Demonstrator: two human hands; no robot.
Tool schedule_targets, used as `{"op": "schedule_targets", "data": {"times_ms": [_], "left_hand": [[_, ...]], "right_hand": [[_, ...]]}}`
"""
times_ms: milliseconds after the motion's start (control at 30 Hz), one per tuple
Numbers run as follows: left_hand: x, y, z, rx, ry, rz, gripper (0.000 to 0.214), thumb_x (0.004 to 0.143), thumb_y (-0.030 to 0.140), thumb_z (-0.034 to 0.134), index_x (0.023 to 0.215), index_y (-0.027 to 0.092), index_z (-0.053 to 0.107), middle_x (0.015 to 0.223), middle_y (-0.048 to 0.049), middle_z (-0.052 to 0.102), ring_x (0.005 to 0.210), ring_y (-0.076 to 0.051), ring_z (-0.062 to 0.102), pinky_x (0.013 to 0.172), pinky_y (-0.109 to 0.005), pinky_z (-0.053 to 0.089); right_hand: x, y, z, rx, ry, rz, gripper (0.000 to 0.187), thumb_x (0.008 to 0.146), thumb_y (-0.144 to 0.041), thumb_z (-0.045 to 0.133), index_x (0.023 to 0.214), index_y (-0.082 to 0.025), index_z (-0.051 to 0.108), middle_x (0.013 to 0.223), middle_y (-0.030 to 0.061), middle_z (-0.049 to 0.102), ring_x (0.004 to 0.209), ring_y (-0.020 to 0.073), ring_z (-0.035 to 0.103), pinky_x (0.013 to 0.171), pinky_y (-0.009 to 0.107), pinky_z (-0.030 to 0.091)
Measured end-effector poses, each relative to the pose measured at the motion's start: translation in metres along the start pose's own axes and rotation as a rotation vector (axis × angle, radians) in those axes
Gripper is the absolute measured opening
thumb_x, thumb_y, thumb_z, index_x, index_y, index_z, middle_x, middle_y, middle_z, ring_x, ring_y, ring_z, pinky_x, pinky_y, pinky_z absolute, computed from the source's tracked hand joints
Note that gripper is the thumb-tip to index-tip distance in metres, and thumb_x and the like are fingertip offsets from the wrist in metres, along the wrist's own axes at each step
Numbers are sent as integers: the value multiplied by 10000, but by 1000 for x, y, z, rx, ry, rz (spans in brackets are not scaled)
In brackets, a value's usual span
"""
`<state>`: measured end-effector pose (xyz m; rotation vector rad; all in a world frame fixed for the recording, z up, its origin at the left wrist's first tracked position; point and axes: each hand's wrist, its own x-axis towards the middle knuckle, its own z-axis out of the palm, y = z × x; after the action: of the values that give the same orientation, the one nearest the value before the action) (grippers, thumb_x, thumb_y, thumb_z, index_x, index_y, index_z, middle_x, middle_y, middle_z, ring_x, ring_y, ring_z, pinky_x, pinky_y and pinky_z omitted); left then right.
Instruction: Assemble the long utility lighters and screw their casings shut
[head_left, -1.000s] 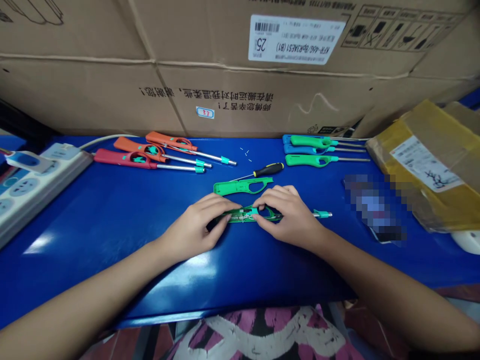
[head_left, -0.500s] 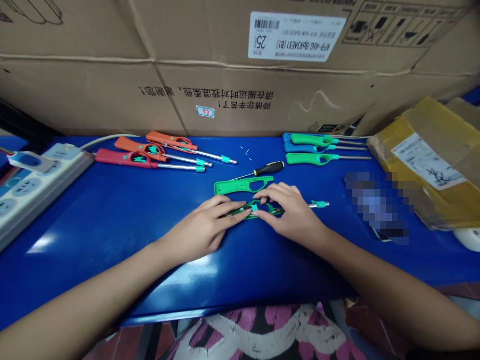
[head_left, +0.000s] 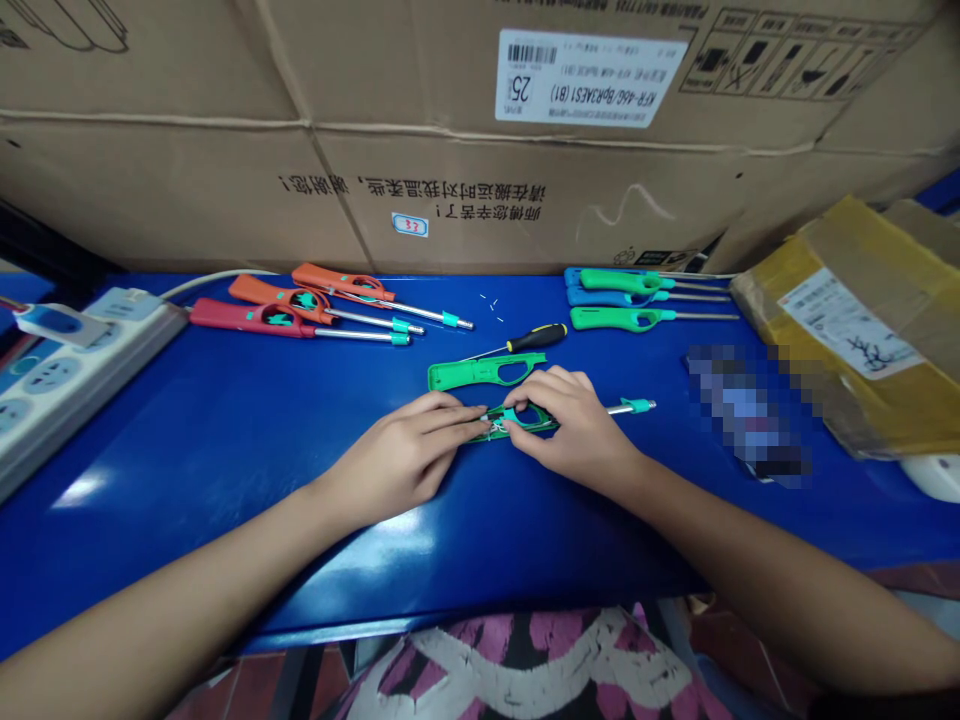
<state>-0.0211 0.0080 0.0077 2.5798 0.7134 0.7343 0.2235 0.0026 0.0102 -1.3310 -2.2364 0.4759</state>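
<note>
An opened green gas lighter [head_left: 493,432] lies on the table with its inner parts and thin wires showing. Its metal tube ends at the right in a teal tip [head_left: 642,405]. Covering the handle end is my left hand [head_left: 409,450], its fingers closed over the shell. My right hand [head_left: 574,415] pinches the small teal trigger [head_left: 512,414] at the middle of the lighter. Just beyond lies the loose green shell half [head_left: 469,373], inner side up. Behind that rests a black and yellow screwdriver [head_left: 538,338].
Red and orange lighters [head_left: 255,316] lie at the back left, near a white power strip [head_left: 64,370]. Green and blue lighters [head_left: 615,318] are at the back right. A blurred phone [head_left: 750,415] and a taped parcel [head_left: 855,330] sit right. A large carton [head_left: 225,190] stands behind.
My left fingers have drawn back slightly to the left, uncovering more of the lighter's inside and wires. My right hand has shifted slightly left, still at the teal trigger.
</note>
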Motion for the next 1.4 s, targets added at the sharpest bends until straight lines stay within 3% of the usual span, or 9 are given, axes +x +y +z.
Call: {"op": "schedule_targets", "data": {"times_ms": [267,567,667,800,933,1167,1267,1400], "left_hand": [[1,2,-1,-8,5,-12,417,954,60,490,1302,201,673,1243,-106,721,1103,-225,644,924,-418,613],[0,1,0,-59,-5,-51,353,992,92,487,1302,166,637,1239,-107,710,1117,-218,621,938,-408,599],[0,1,1,-58,-20,-66,365,1002,99,479,1340,162,600,1225,-103,704,1128,-218,606,956,-403,583],[1,2,1,-49,-35,-88,386,1008,112,460,1378,166,556,1220,-106,688,1109,-226,597,965,-418,564],[1,5,1,-52,-63,-104,410,1009,103,426,1404,153,524,1259,-113,659,1135,-230,568,1014,-436,523],[2,5,-1,16,-177,-74,491,1012,137,426,1484,252,494,1401,-102,592,1203,-269,520,1037,-493,483],[2,3,-1,3,-194,-72,504,1012,121,413,1495,247,486,1388,-105,592,1190,-260,508,1044,-481,479],[2,3,-1,-20,-203,-59,528,1014,110,401,1516,263,454,1356,-102,599,1150,-249,516,1024,-462,489]], "right_hand": [[-2,-1,0,-23,-4,-24,32,896,-252,645,928,-251,642,941,6,724,954,214,607,870,389,340],[1,8,-18,112,22,45,103,911,-184,603,917,-251,681,955,14,730,928,212,623,877,399,390],[2,13,-21,116,-14,66,36,886,-236,676,917,-253,681,985,21,705,953,222,614,919,413,396],[3,15,-22,98,-109,107,201,853,-281,749,1036,-272,667,1072,32,683,1028,244,602,944,435,381],[3,13,-19,115,-142,155,240,837,-292,781,1045,-272,664,1018,19,693,1010,237,617,919,419,374],[-1,12,-14,67,-170,48,244,857,-336,785,1053,-245,672,1011,24,711,1007,227,632,917,392,362],[-2,13,-18,53,-216,-3,283,867,-358,777,1099,-245,660,1042,20,706,1018,220,618,912,377,349],[-2,14,-23,45,-272,-24,197,903,-313,737,1068,-243,653,1006,-4,688,986,195,601,878,353,335]]}}
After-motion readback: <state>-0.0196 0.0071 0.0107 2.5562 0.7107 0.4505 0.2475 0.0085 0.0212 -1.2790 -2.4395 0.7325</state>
